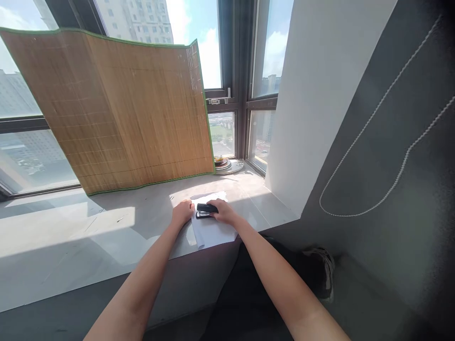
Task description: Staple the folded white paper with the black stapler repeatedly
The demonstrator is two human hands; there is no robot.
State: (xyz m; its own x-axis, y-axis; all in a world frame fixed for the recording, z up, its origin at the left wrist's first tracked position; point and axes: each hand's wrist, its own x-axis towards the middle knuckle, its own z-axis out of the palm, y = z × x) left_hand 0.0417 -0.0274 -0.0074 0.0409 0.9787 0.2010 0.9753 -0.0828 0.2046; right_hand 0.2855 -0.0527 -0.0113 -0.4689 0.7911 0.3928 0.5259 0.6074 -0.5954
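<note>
A black stapler (204,208) lies over white paper (213,233) on the pale windowsill. My right hand (223,211) is closed round the stapler's right end, its fingers on the top arm. The stapler's jaw points left, toward my other hand. At the paper's left edge rests my left hand (183,211), fingers curled down; whether they pinch the sheet is hidden. Part of the paper shows beyond the stapler, and its near edge reaches the front of the sill.
A bamboo mat (142,113) with green edging leans against the windows behind the sill (149,227). Stacked round plates or lids (227,166) sit in the corner. A white wall (313,94) stands at right, with a looped beaded cord (355,215) hanging beside it.
</note>
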